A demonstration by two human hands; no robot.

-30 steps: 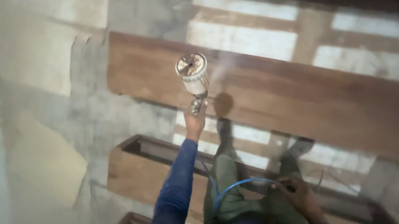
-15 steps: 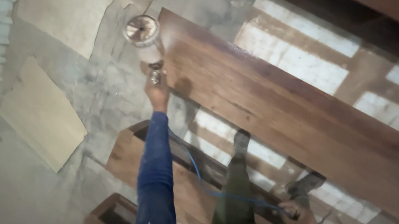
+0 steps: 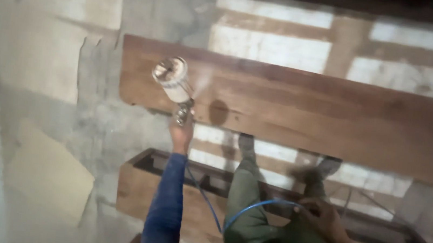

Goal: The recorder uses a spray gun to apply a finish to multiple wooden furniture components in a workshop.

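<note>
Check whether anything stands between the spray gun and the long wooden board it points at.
Nothing visible does. The left hand holds the spray gun over the wooden board, with only a faint mist between them. The blue hose trails back to the right hand, away from the board.

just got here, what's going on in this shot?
A person stands over a long brown wooden board and sprays it. The left hand grips a spray gun with a cup on top, held above the board's left end, with a faint mist beside the cup. The right hand holds the blue hose near the legs. An open wooden frame lies on the floor in front of the board.
</note>
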